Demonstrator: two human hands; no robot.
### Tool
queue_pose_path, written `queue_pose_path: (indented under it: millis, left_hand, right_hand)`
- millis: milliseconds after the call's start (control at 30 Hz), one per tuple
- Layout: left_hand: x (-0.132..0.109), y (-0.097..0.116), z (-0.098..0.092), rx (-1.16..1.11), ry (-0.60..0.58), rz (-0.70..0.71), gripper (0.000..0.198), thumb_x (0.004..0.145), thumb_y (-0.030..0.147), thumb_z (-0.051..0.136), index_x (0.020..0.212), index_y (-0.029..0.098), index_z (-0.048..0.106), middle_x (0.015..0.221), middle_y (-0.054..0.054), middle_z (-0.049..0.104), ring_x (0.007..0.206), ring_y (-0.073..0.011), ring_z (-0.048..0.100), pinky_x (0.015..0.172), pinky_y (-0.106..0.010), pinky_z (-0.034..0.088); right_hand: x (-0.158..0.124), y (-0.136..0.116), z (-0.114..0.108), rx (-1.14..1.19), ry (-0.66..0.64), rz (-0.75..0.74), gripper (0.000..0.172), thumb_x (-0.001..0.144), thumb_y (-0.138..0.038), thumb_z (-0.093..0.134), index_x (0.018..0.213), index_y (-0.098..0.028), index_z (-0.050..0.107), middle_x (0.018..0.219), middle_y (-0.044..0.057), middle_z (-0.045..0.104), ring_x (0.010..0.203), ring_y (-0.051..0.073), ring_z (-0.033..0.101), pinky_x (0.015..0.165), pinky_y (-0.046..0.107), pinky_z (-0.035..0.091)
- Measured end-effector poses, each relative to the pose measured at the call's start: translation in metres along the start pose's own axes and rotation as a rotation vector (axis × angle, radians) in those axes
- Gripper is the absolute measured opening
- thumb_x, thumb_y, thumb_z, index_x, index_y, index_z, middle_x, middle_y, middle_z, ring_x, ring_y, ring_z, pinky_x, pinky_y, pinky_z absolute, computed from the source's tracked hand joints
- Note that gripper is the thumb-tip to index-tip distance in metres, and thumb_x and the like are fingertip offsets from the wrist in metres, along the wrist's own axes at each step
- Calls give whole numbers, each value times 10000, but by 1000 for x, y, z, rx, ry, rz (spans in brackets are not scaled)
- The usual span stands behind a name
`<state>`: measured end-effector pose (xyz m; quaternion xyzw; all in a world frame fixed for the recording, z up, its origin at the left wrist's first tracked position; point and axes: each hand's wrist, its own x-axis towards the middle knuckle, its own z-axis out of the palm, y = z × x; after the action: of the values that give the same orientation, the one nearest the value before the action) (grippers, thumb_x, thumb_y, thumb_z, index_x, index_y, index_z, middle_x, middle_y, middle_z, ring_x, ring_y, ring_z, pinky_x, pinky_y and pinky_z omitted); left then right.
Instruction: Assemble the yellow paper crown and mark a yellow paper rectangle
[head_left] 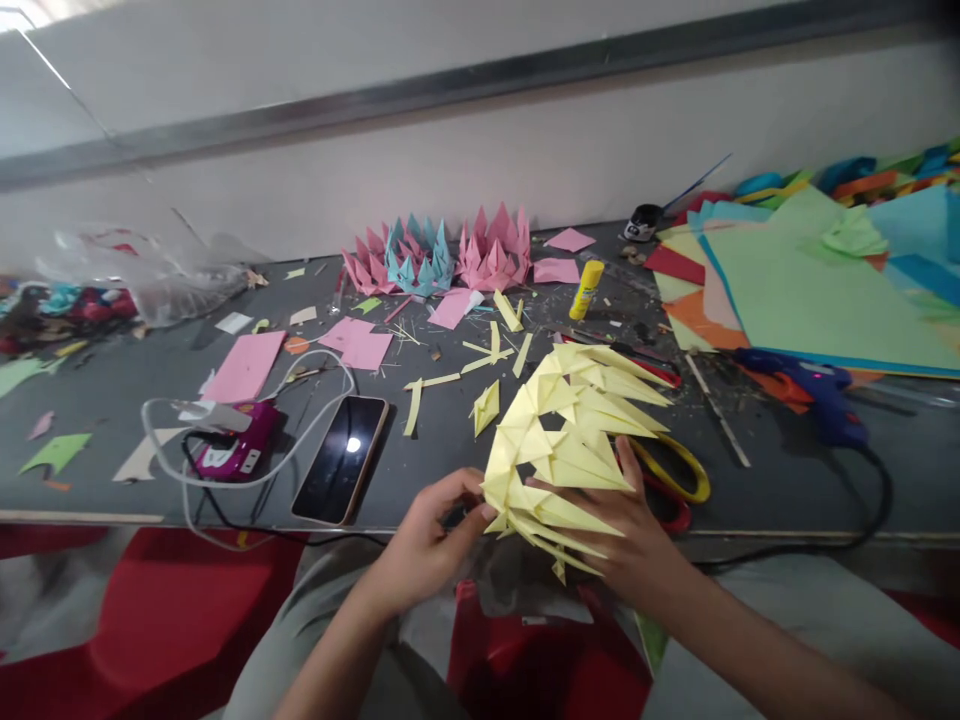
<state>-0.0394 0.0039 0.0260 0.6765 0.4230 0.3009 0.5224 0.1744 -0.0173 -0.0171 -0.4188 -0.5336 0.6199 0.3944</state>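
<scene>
A spiky yellow folded-paper piece (pixel 574 440) rests at the near edge of the dark table (pixel 450 450). My right hand (pixel 630 540) holds it from below and the right, fingers wrapped against its spikes. At the piece's lower left edge, my left hand (pixel 431 540) pinches a fold between thumb and fingers. A single small yellow folded unit (pixel 487 408) lies just left of the piece. Loose yellow paper strips (pixel 420 395) lie scattered behind it.
Pink and blue paper crowns (pixel 435 260) stand at the back. A phone (pixel 341 458), a magenta device (pixel 236 450) with cables, pink sheets (pixel 244 367), a glue stick (pixel 586 289), yellow-handled scissors (pixel 675 475), a blue glue gun (pixel 817 395) and stacked coloured paper (pixel 810 280) cover the table.
</scene>
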Motion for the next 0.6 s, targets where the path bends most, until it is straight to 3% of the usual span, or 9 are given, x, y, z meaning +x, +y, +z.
queue_pose_path:
  millis: [67,167,233,333,433,533,600]
  left_hand:
    - [-1,1,-2,-9,32,28,159,867,292,493,818,154,557,783,-38,570,726,-128,515,710,-227,449]
    - [-5,0,-8,-33,73,57,155,861,285,509,827,159,593,816,-56,609,756,-140,551,732,-222,457]
    - [-8,-1,-14,-48,113,69,162,853,290,526,865,159,622,858,-73,631,787,-152,577,747,-227,468]
    - [-12,-4,-23,-53,195,71,177,825,302,571,887,159,654,861,-82,654,782,-159,601,744,-232,491]
    - [-14,-8,-28,-70,263,67,196,793,312,612,911,165,664,853,-78,670,764,-160,613,759,-251,508]
    - [-14,-11,-30,-78,254,37,233,789,312,612,963,165,660,896,-88,678,789,-174,623,783,-280,513]
    - [-13,-11,-29,-38,207,21,233,798,296,596,973,159,663,919,-96,680,806,-181,625,794,-285,508]
  right_hand:
    - [1,-4,0,-229,-34,-75,283,911,-307,389,1080,-384,602,1059,-20,676,1098,232,557,1057,576,237]
    - [2,-9,1,-851,-15,-391,294,897,-200,421,1005,-369,637,975,-30,701,1087,248,555,1089,607,26]
    - [6,-9,3,-1169,46,-598,337,935,-193,340,1053,-355,611,935,-43,704,1057,217,566,1094,589,-2]
    - [18,-8,6,-1362,135,-720,307,951,-223,330,1061,-316,601,994,-50,694,1066,189,543,1084,515,148]
    - [31,-10,8,-1444,98,-795,292,945,-193,343,987,-271,622,1033,-40,683,969,154,559,924,380,367]
    - [37,-14,8,-1490,-31,-804,247,916,-169,398,908,-234,636,1009,-15,682,867,142,564,725,287,424]
    - [39,-15,7,-1507,-68,-743,211,893,-158,433,934,-214,632,1005,9,677,848,149,563,692,279,424]
